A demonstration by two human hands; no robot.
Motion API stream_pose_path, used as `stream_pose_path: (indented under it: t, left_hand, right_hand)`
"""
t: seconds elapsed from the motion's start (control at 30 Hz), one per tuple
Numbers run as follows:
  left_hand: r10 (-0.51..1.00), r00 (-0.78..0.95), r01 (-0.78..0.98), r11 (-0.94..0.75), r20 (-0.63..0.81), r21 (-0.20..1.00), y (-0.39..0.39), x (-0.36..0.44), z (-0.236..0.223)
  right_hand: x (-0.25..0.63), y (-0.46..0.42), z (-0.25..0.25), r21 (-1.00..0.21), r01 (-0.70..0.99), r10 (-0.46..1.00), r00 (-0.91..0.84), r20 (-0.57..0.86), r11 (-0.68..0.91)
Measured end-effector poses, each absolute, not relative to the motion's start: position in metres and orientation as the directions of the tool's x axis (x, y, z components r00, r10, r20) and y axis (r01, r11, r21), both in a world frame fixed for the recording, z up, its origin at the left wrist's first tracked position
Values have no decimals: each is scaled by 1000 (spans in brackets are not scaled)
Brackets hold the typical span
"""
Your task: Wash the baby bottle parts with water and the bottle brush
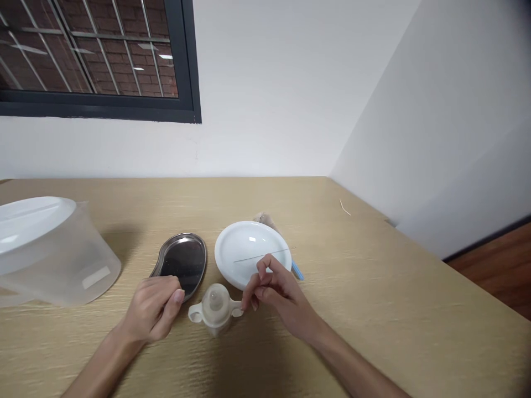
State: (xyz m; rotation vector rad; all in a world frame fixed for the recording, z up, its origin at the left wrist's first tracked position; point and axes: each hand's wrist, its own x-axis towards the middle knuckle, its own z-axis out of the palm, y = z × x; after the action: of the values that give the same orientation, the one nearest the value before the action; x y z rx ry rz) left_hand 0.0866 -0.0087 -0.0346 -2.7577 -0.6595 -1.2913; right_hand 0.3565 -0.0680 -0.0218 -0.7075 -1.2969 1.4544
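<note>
A small translucent baby bottle (215, 312) with two side handles and a teat stands on the wooden table (373, 309) between my hands. My right hand (277, 296) is pinched, fingertips together, holding one end of a long thin wire-like rod (261, 256) that lies across the white plate (244, 246). My left hand (155, 309) is curled loosely beside the bottle, over the near edge of the kidney-shaped steel dish (182, 260); what its fingers hold, if anything, is hidden.
A large translucent plastic jug (50, 254) with a white lid sits at the left. A blue stick (297, 270) and a small brownish object (265, 219) lie behind the plate. White walls and a window stand beyond the table's far edge.
</note>
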Motion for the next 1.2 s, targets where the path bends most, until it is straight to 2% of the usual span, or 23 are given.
stream_pose_path:
  t: [0.43,1.2]
  left_hand:
    - [354,566,367,-917,744,157,-9,86,-34]
    - [347,565,324,-928,749,186,-9,85,-40]
  right_hand:
    - [357,-68,-21,-943,-316,924,-320,211,106]
    - [359,-68,-24,-965,-248,931,-324,171,90]
